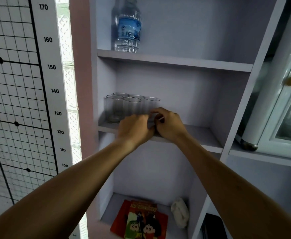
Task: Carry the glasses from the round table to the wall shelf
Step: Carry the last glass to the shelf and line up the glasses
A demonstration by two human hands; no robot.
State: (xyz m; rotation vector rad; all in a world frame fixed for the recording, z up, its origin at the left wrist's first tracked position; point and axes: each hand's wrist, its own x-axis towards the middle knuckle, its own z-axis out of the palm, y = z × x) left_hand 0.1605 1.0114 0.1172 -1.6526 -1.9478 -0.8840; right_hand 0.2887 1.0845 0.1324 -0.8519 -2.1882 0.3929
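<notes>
Several clear glasses (114, 107) stand bunched at the left of the middle wall shelf (198, 133). The rightmost glass (152, 102) sits at the front right of the bunch. My left hand (135, 128) and my right hand (169, 125) meet at its lower part, fingers closed on it from both sides. Its base is hidden behind my fingers, so I cannot tell whether it rests on the board. The picture is slightly blurred there. The round table is out of view.
A water bottle (128, 26) stands on the shelf above. The shelf below holds comic books (141, 219) and a white cloth (180, 213). A height chart (20, 83) hangs on the left. A white glass-door cabinet (282, 109) stands close on the right.
</notes>
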